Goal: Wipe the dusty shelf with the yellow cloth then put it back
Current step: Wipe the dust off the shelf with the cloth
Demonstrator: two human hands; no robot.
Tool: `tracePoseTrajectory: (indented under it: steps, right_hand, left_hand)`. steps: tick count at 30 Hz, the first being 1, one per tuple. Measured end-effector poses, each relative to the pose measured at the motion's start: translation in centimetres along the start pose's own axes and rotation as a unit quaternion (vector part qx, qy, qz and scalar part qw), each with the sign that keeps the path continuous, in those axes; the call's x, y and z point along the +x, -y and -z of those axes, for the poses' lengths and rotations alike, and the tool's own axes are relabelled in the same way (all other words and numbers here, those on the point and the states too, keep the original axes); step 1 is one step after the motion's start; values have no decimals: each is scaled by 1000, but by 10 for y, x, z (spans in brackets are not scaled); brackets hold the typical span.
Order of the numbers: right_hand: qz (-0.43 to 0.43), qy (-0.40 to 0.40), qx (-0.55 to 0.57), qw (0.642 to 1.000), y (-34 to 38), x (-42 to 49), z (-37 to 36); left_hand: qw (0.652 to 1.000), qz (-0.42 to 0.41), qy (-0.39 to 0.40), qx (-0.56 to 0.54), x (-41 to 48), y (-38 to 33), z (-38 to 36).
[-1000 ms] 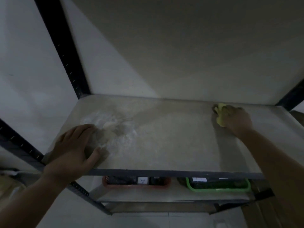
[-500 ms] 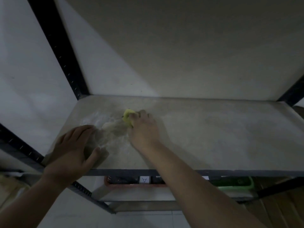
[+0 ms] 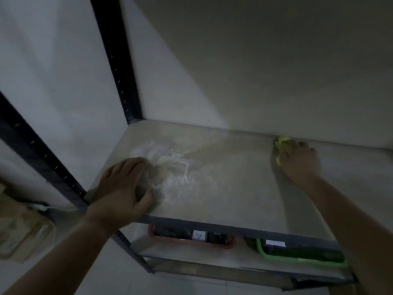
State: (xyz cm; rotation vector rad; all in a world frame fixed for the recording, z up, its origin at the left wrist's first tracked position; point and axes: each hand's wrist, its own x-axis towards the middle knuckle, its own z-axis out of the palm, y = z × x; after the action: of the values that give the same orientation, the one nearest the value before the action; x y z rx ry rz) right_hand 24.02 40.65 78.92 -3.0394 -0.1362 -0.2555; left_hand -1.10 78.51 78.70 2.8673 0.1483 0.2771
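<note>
right hand is at the back of the shelf, right of centre, fingers curled over the bunched yellow cloth and pressing it onto the shelf. the cloth sticks out past the fingertips on the far-left side, right up against the back wall. the hand is slightly motion-blurred.

left hand lies flat on the front-left corner of the shelf, fingers relaxed and a bit spread, holding nothing. its thumb is just inside the front edge.

white dust patch sits on the left part of the shelf, streaked, touching the left fingertips. it is well apart from the cloth. the shelf surface to the right of the patch looks duller and smoother.

black upright post stands at the back-left corner, and another post runs down past the front-left corner.

lower shelf carries a red tray on the left with a small white label, and a green tray to its right. contents of both are too dark to tell.
</note>
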Motion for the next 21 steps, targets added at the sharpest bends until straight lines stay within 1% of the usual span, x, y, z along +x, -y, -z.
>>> tracePoseTrajectory:
  steps: [2, 4, 6, 7, 9, 11, 12, 14, 16, 17, 19, 20, 21]
  right_hand:
    - [63, -17, -17, 998, 41, -2, -6]
    - [99, -43, 9, 994, 94, -11, -6]
    - [87, -20, 63, 994, 152, -31, 0]
    - [118, -3, 67, 991, 180, -46, 0]
    - [226, 27, 67, 972, 230, -74, -2]
    - [282, 56, 112, 951, 249, -81, 3]
    - [294, 52, 125, 946, 244, -71, 5]
    - [281, 46, 110, 952, 210, -45, 12]
    - [227, 5, 60, 972, 159, -11, 17]
    - [185, -2, 28, 982, 132, 4, 21]
    - [98, 34, -6, 995, 95, 24, 21]
    - [72, 58, -6, 996, 87, 28, 17]
    - [65, 64, 2, 996, 87, 30, 11]
  left_hand:
    - [1000, 1, 3, 1, 0, 1, -2]
    - [1000, -5, 10, 0, -1, 0, 0]
    - [1000, -1, 12, -1, 0, -1, 1]
    - [1000, 0, 12, -3, 1, -2, 3]
    - [1000, 11, 18, 5, 0, -5, 8]
    - [999, 19, 27, 9, -1, -9, 10]
    - [999, 19, 29, 10, -1, -9, 10]
    - [999, 19, 26, 1, -1, -10, 10]
    - [1000, 15, 23, -1, -1, -8, 10]
    - [1000, 14, 22, -1, -1, -8, 9]
    - [1000, 10, 17, 0, -1, -6, 7]
    - [1000, 9, 12, 0, -1, -5, 6]
    - [1000, 12, 11, -4, 0, -5, 6]
